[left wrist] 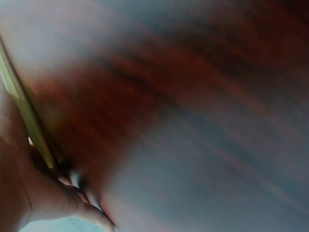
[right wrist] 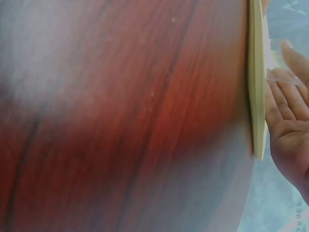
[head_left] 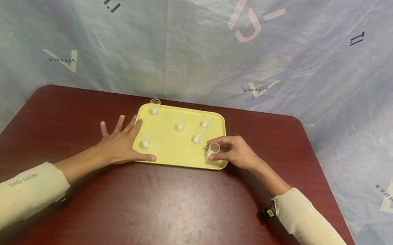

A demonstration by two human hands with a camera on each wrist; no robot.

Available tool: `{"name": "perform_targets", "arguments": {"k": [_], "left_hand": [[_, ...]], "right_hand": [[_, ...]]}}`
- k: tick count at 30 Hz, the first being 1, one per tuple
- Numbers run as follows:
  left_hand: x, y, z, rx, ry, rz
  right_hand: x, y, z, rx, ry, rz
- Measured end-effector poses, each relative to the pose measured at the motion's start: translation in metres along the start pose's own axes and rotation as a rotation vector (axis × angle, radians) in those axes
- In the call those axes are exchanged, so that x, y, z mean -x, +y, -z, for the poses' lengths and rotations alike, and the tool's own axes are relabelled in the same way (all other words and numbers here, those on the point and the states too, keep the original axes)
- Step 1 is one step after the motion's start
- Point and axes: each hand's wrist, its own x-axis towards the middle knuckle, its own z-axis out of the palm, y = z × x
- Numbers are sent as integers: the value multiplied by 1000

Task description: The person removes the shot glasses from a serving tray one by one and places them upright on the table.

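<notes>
A yellow tray (head_left: pixel 172 152) lies on the dark red table (head_left: pixel 172 212) and carries several small clear glasses. My left hand (head_left: pixel 122 140) lies flat with spread fingers on the table, against the tray's left edge, its thumb along the tray's front rim. A glass (head_left: pixel 146 139) stands just right of its fingers. My right hand (head_left: pixel 233 150) pinches a small clear glass (head_left: pixel 213 150) at the tray's front right corner. The left wrist view shows the tray's edge (left wrist: pixel 29 121) by my palm. The right wrist view shows the tray's rim (right wrist: pixel 257 87) and my curled fingers (right wrist: pixel 289 92).
Other glasses stand at the tray's back left (head_left: pixel 155 106), middle (head_left: pixel 181 123), back right (head_left: pixel 206 120) and middle right (head_left: pixel 198 134). A grey printed sheet (head_left: pixel 205 39) hangs behind the table. Bare tabletop stretches in front of the tray.
</notes>
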Motion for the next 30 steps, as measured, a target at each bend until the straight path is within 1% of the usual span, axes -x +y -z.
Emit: {"name": "perform_targets", "arguments": {"k": [7,13,21,30], "left_hand": [[-1,0,0,-7,-5,-12],[0,1,2,-12,-11,-13],[2,3,5,-15,-17,-9],[0,3,5,-15,-33,-11]], "right_hand": [[1,2,2,2,73,-59],[0,3,8,-15,117,-67],[-4,0,19,-15,246,-96],[-4,1,32,67,322,-136]]}}
